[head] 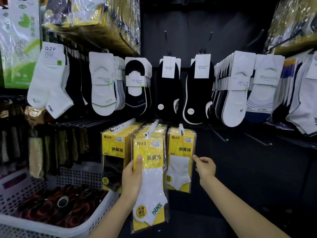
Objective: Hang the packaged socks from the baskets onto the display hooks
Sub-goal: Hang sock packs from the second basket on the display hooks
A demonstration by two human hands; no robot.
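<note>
Gripping one yellow sock pack [152, 169] in left grip [132, 177] at tip of middle hook [151, 127], threading unconfirmed; right grip [205, 166] empty, forefinger out toward hung packs [181, 152], other fingers curled; three hooks stocked, basket [77, 176] holding dark goods [56, 206].

Dim aisle; back panel [188, 23] near black. Light falls from above. Glare streaks on the sock pack [151, 177] wrap, 6 o'clock. Edges bowed, soft at 9 and 3.
</note>
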